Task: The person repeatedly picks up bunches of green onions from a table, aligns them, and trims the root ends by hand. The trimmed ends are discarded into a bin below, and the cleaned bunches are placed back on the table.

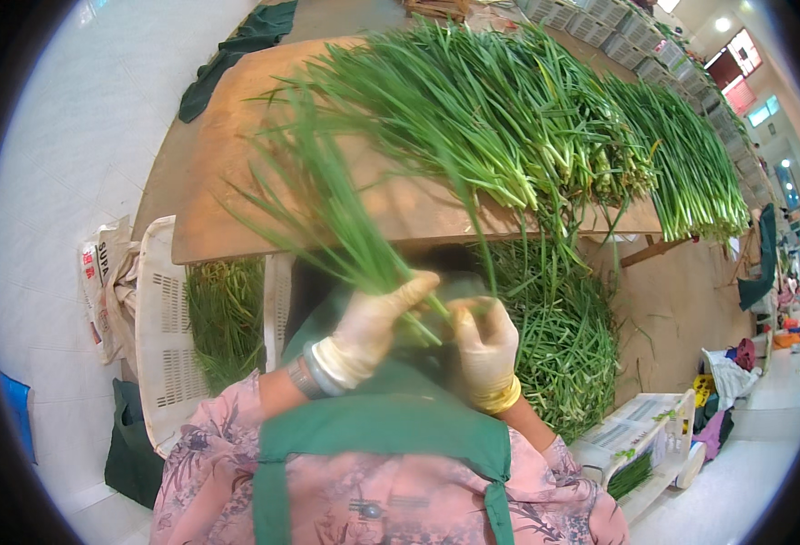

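My left hand, in a pale thin glove, grips a small bunch of long green leafy stalks, which look like garlic chives. Their leaves fan up and to the left over the table edge, blurred by motion. My right hand, gloved too, is close to the bunch's base with thumb and fingers pinched on a thin leaf that rises from it. Beyond both hands, a large heap of the same stalks lies across the wooden table, pale root ends towards me.
Right of the heap lies a neater row of stalks. Loose leaves pile below the table at the right. At the left stands a white plastic crate by more greens. Another white crate is at the lower right.
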`<state>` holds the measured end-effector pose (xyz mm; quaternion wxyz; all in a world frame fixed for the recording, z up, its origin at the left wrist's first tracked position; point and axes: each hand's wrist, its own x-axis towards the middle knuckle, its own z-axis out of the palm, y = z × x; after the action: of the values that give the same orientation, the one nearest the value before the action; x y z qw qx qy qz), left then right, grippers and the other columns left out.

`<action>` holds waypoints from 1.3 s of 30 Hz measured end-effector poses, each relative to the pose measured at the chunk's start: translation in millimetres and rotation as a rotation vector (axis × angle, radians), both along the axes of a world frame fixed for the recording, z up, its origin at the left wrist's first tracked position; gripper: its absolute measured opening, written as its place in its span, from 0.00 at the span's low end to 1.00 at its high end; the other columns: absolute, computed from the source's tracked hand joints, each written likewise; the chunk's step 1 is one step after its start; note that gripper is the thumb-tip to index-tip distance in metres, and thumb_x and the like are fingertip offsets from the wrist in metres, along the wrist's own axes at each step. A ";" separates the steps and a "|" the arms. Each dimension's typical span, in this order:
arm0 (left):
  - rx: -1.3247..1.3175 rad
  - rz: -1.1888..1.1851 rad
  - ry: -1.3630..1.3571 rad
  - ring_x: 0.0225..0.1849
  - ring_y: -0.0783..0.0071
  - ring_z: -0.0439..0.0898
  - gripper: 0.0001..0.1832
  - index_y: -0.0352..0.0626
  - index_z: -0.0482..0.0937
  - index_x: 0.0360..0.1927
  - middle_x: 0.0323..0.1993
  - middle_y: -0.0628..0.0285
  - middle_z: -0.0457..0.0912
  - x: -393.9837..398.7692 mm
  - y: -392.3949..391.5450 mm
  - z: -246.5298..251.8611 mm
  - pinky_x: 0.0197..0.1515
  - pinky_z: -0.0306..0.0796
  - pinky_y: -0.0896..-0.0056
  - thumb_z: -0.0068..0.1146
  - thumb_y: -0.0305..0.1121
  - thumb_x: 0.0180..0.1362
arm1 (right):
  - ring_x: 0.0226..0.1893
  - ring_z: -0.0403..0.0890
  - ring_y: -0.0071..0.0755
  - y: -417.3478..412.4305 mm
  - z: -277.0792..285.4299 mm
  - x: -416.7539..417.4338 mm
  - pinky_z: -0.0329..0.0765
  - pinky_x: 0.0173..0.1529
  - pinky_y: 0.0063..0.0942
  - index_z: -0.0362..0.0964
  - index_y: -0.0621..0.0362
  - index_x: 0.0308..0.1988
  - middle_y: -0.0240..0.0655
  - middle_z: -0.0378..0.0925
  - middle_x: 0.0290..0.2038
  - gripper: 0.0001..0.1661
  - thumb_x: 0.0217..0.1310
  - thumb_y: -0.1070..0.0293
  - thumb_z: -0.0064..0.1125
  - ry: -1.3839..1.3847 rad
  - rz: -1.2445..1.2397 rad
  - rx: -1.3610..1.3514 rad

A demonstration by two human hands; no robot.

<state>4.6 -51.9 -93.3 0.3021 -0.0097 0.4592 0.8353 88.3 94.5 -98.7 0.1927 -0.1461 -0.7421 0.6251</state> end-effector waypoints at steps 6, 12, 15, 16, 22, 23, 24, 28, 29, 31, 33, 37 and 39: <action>-0.004 -0.034 0.032 0.36 0.78 0.78 0.10 0.38 0.83 0.44 0.37 0.64 0.84 11.0 9.1 6.1 0.40 0.73 0.76 0.65 0.32 0.62 | 0.25 0.77 0.28 6.4 10.4 35.4 0.76 0.29 0.26 0.74 0.58 0.43 0.35 0.77 0.28 0.06 0.66 0.72 0.59 0.002 -0.065 -0.185; 0.164 0.024 -0.022 0.41 0.73 0.80 0.12 0.39 0.82 0.48 0.40 0.63 0.83 -6.9 -18.3 -0.6 0.44 0.75 0.72 0.64 0.31 0.63 | 0.24 0.75 0.23 73.6 -27.5 69.3 0.76 0.33 0.28 0.72 0.49 0.41 0.25 0.77 0.31 0.11 0.75 0.56 0.51 0.010 -0.372 -0.941; 0.215 -0.073 -0.044 0.45 0.71 0.82 0.14 0.39 0.81 0.52 0.43 0.62 0.84 -5.8 -26.0 -1.0 0.49 0.77 0.69 0.63 0.31 0.63 | 0.24 0.74 0.23 79.0 -11.7 75.3 0.75 0.30 0.26 0.73 0.60 0.58 0.28 0.79 0.30 0.31 0.71 0.45 0.54 -0.218 0.085 -1.464; 0.219 -0.087 -0.043 0.46 0.71 0.82 0.15 0.39 0.81 0.53 0.43 0.62 0.84 -2.7 -28.8 -1.5 0.50 0.77 0.68 0.63 0.31 0.63 | 0.26 0.75 0.23 67.1 8.8 64.7 0.76 0.32 0.25 0.72 0.61 0.58 0.30 0.80 0.32 0.33 0.70 0.44 0.55 -0.341 0.199 -1.154; 0.141 -0.135 0.014 0.46 0.70 0.82 0.15 0.37 0.80 0.53 0.43 0.60 0.83 0.2 -27.5 3.0 0.51 0.77 0.66 0.62 0.31 0.64 | 0.34 0.82 0.29 9.3 54.7 -5.4 0.77 0.39 0.28 0.78 0.65 0.44 0.40 0.83 0.35 0.11 0.65 0.69 0.62 -0.124 0.471 0.272; 0.137 -0.137 0.011 0.46 0.69 0.82 0.15 0.37 0.80 0.52 0.43 0.60 0.83 -0.3 -27.9 7.6 0.51 0.77 0.66 0.62 0.32 0.64 | 0.32 0.82 0.31 8.4 48.5 -7.6 0.77 0.38 0.29 0.79 0.65 0.42 0.41 0.83 0.33 0.11 0.65 0.69 0.62 -0.170 0.460 0.137; 0.136 -0.140 0.005 0.45 0.69 0.82 0.14 0.37 0.81 0.51 0.42 0.60 0.83 -1.7 -29.1 7.9 0.50 0.77 0.66 0.62 0.32 0.64 | 0.30 0.82 0.34 8.4 43.2 -9.2 0.77 0.37 0.30 0.79 0.64 0.41 0.42 0.82 0.32 0.10 0.65 0.68 0.62 -0.220 0.452 0.006; 0.114 0.012 0.036 0.42 0.70 0.80 0.13 0.39 0.81 0.49 0.39 0.61 0.82 0.2 -30.1 -3.3 0.48 0.77 0.67 0.63 0.33 0.64 | 0.22 0.79 0.37 12.2 29.3 -4.9 0.75 0.28 0.32 0.78 0.60 0.35 0.42 0.79 0.27 0.08 0.67 0.68 0.59 -0.052 0.173 0.423; 0.173 0.052 -0.023 0.42 0.69 0.80 0.12 0.39 0.80 0.48 0.39 0.60 0.82 -5.2 -34.2 -1.7 0.48 0.77 0.65 0.62 0.33 0.64 | 0.23 0.78 0.42 18.7 32.5 1.7 0.75 0.27 0.35 0.76 0.59 0.32 0.42 0.77 0.26 0.08 0.66 0.68 0.59 -0.265 0.053 -0.013; 0.333 0.036 -0.112 0.42 0.67 0.80 0.12 0.39 0.80 0.47 0.39 0.60 0.81 -11.6 -41.1 -3.3 0.49 0.77 0.62 0.62 0.34 0.64 | 0.19 0.75 0.29 65.0 8.9 18.8 0.72 0.25 0.28 0.76 0.60 0.28 0.35 0.78 0.22 0.14 0.67 0.65 0.60 -0.268 0.222 0.464; 0.413 -0.008 -0.231 0.42 0.64 0.80 0.09 0.39 0.79 0.43 0.40 0.60 0.79 -11.4 -38.4 0.1 0.51 0.77 0.59 0.58 0.29 0.60 | 0.17 0.75 0.30 89.1 18.7 30.7 0.71 0.23 0.29 0.76 0.58 0.25 0.35 0.77 0.19 0.16 0.65 0.61 0.64 -0.320 0.303 0.891; 0.656 -0.070 -0.408 0.32 0.69 0.73 0.08 0.38 0.77 0.39 0.33 0.64 0.71 -18.0 -39.5 -5.7 0.43 0.71 0.65 0.52 0.26 0.56 | 0.21 0.79 0.45 77.1 90.6 1.0 0.75 0.27 0.37 0.76 0.51 0.24 0.39 0.75 0.20 0.13 0.57 0.61 0.70 -0.216 0.153 1.212; 0.764 -0.140 -0.472 0.22 0.75 0.66 0.08 0.37 0.75 0.37 0.27 0.67 0.65 -21.8 -41.3 -7.9 0.33 0.66 0.71 0.49 0.25 0.54 | 0.30 0.80 0.44 75.7 114.3 -32.2 0.77 0.34 0.37 0.77 0.53 0.39 0.36 0.77 0.29 0.11 0.55 0.66 0.69 0.094 0.120 1.241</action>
<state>-17.3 -93.3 -101.2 0.4360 -0.0566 0.0359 0.8975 56.1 170.3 15.6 0.2384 0.0628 -0.9647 0.0930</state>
